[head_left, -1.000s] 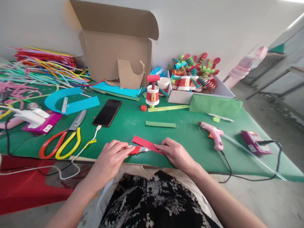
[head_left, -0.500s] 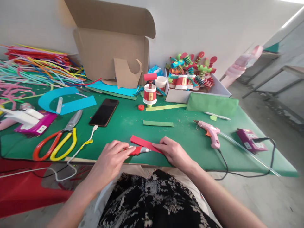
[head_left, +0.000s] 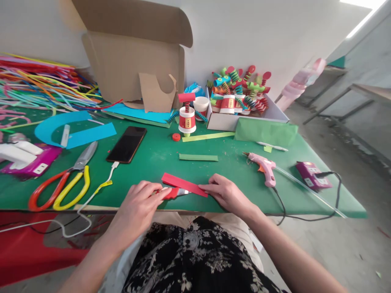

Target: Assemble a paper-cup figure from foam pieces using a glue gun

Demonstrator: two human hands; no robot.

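My left hand (head_left: 141,203) is closed around a red utility knife (head_left: 171,193) near the table's front edge. Its metal blade points right and lies along the near side of a red paper strip (head_left: 179,182), close to touching it. At the strip's right end rests my right hand (head_left: 224,191), its thumb and fingers closed on the paper. Just beyond the red strip lies a dark green paper strip (head_left: 198,157). Farther back, an upside-down paper cup figure (head_left: 187,120) with a red roll on top and coiled paper arms stands beside a small red paper coil (head_left: 176,137).
Scissors (head_left: 71,175), a phone (head_left: 127,144) and a white cable (head_left: 104,185) lie left. Right are a pink glue gun (head_left: 264,165) and a purple power block (head_left: 313,175). A white box (head_left: 226,121) of finished figures and a cardboard box (head_left: 134,61) stand behind.
The view has turned slightly to the right. My right fingertips have slid a little rightward along the red strip. The left hand keeps hold of the knife.
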